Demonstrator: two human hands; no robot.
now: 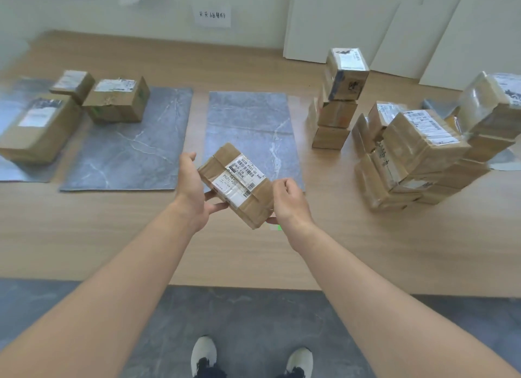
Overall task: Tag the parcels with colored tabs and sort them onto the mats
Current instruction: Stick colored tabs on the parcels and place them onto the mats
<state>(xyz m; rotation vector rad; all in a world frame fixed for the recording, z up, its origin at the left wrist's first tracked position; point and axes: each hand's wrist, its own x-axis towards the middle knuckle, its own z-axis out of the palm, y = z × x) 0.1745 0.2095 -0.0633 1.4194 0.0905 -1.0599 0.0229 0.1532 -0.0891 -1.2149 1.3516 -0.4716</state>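
Wood-grain surface (253, 251) runs from a pale wall to its near edge, where grey floor (253, 321) and a pair of white shoes (203, 355) show. Three grey marbled mats lie side by side toward the far left of the surface: a left mat (17, 172), a middle mat (135, 152) and a centre mat (248, 118). The left mat carries a large cardboard box (36, 129) and a small box (72, 84) behind it. A third box (117, 101) sits at the far left corner of the middle mat, partly over its edge. Toward the far right edge stands a column of parcels (338, 101), stacked upright. Just beside it, at the right edge, is a heap of parcels (423, 152), tilted and taped. The parcel (236, 186) is held clear of the surface, tilted, label up, over the near end of the centre mat. The left hand (194, 191) grips its left end, thumb on top and fingers underneath. The right hand (290, 200) is curled against its right end, fingers closed. A small green tab (279, 227) shows just below the right hand; whether it is held or lies on the surface cannot be told. A paper note (212, 15) is on the wall, its writing too blurred to read.
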